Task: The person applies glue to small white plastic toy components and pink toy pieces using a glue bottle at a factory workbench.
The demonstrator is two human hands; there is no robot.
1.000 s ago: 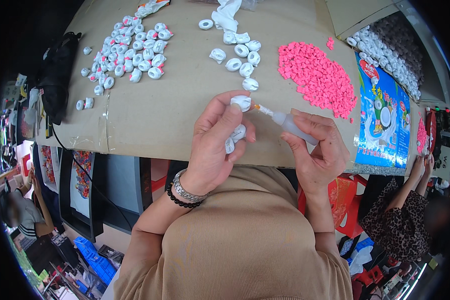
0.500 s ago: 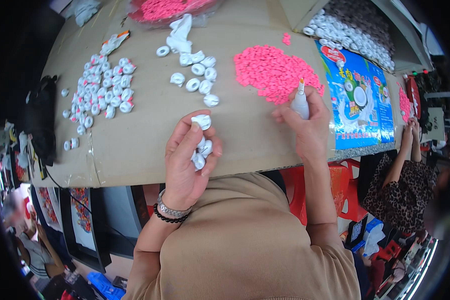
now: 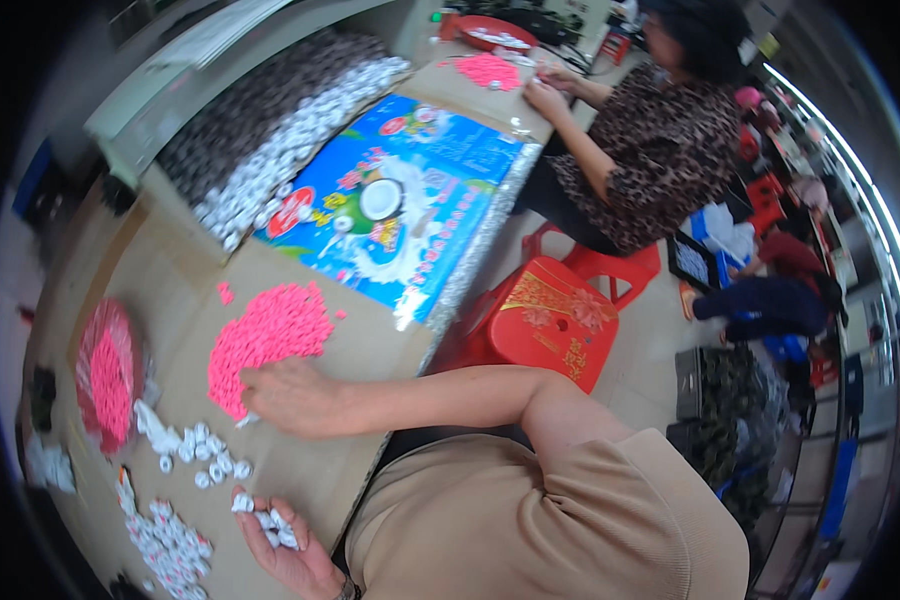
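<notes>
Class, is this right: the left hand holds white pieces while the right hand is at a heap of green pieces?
No: the head view shows the right hand at a pink heap, not green. The left hand does hold white pieces.

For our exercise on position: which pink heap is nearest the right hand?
The middle heap, beside the right hand. The far-left heap and the heap by a co-worker's hands lie farther off.

Small rounded white pieces (image 3: 274,526) rest in the cupped left hand (image 3: 300,562); bright pink pieces (image 3: 272,330) lie heaped by the right hand (image 3: 295,397)
</notes>
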